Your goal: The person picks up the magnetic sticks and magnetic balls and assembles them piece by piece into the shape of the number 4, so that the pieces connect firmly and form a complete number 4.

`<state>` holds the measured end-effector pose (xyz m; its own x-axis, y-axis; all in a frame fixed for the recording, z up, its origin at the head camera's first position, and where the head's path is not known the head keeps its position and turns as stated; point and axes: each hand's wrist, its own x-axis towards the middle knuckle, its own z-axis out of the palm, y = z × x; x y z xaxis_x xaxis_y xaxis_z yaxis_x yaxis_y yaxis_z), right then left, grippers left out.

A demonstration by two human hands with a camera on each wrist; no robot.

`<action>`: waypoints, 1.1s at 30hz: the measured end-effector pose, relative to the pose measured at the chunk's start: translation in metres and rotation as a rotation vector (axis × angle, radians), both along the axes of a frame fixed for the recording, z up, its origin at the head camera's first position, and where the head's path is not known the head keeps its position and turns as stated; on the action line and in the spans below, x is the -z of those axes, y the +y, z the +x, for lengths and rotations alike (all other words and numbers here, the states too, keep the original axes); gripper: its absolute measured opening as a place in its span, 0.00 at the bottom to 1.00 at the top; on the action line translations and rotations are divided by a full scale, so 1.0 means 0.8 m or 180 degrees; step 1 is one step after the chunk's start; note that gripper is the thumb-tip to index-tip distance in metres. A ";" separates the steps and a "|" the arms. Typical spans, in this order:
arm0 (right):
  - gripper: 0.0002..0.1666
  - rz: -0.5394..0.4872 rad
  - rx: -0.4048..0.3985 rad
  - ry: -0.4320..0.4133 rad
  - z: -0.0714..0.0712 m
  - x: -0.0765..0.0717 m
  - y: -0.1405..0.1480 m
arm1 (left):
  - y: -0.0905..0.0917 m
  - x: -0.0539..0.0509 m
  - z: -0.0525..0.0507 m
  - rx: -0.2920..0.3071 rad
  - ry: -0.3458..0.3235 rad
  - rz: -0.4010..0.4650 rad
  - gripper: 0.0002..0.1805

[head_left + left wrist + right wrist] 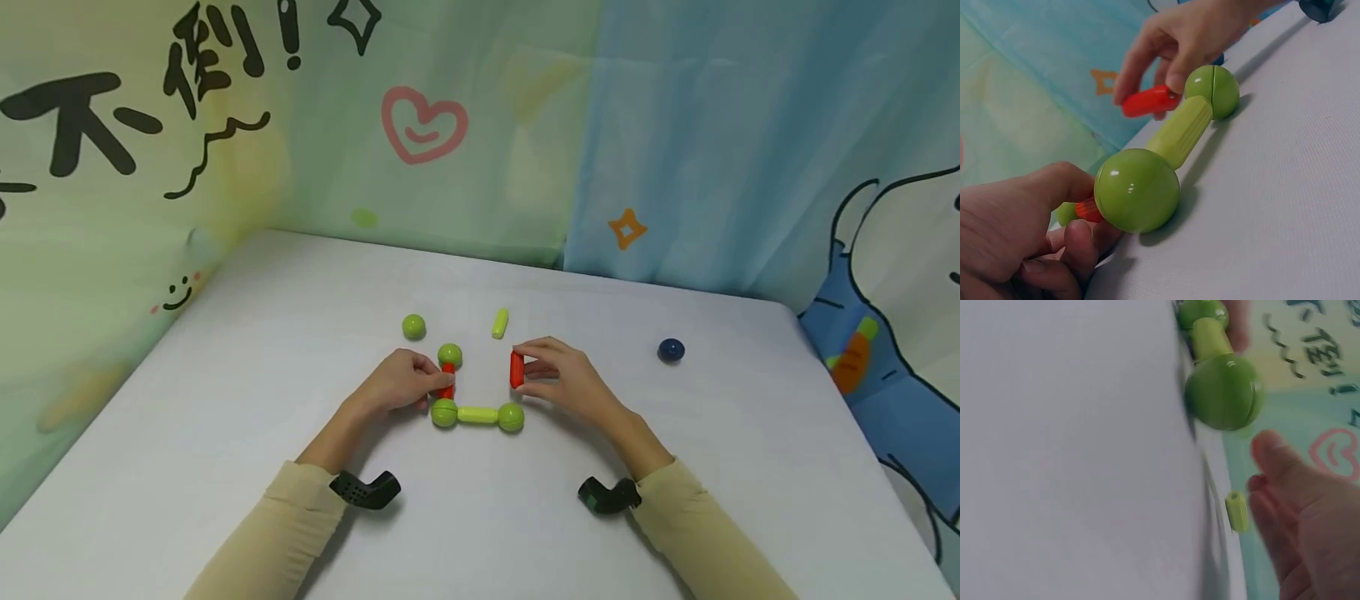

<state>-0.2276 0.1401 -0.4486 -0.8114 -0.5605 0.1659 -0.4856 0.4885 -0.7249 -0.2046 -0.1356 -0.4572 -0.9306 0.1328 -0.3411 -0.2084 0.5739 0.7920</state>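
In the head view my left hand [408, 379] pinches a red rod [447, 382] that links an upper green ball [450, 355] to the lower-left green ball [444, 412]. A yellow-green rod [477, 415] joins that ball to the lower-right green ball [512, 417]. My right hand [566, 377] holds a second red rod [517, 369] between thumb and fingers, just above the lower-right ball and apart from it. In the left wrist view this red rod [1149, 101] hangs beside the far ball [1212, 92]. The right wrist view does not show it.
Behind the joined pieces lie a loose green ball [414, 327] and a loose yellow-green rod [500, 323]. A dark blue ball [671, 351] sits to the right on the white table [480, 533]. Printed curtains stand along the table's back and left side.
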 end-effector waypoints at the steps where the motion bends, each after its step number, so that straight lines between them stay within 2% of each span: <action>1: 0.34 -0.0054 0.0013 -0.0022 0.001 0.005 0.001 | 0.000 0.000 0.000 0.0000 0.0001 -0.0004 0.12; 6: 0.34 -0.0249 -0.0035 -0.0072 0.003 0.022 0.004 | -0.001 -0.004 0.000 -0.0015 0.0002 -0.0032 0.12; 10: 0.34 -0.0265 -0.0009 -0.0173 0.003 0.026 0.003 | 0.000 -0.008 0.000 -0.0018 -0.0023 -0.0015 0.12; 12: 0.33 -0.0255 0.0026 -0.0227 0.004 0.025 0.002 | 0.001 -0.010 0.001 -0.0021 -0.0031 -0.0002 0.12; 19: 0.31 -0.0196 0.0052 -0.0390 0.020 -0.006 -0.007 | 0.001 -0.013 0.002 -0.0048 -0.0068 -0.0003 0.12; 28: 0.29 -0.0218 -0.0078 -0.0656 0.017 -0.001 -0.005 | 0.002 -0.010 0.003 -0.0072 -0.0099 -0.0015 0.13; 33: 0.24 -0.0193 -0.0173 -0.0560 0.019 -0.003 -0.003 | 0.003 -0.005 0.003 -0.0077 -0.0109 -0.0009 0.13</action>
<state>-0.2121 0.1376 -0.4464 -0.7996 -0.5976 0.0590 -0.3732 0.4177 -0.8284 -0.2025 -0.1330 -0.4534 -0.9213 0.1095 -0.3731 -0.2491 0.5706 0.7825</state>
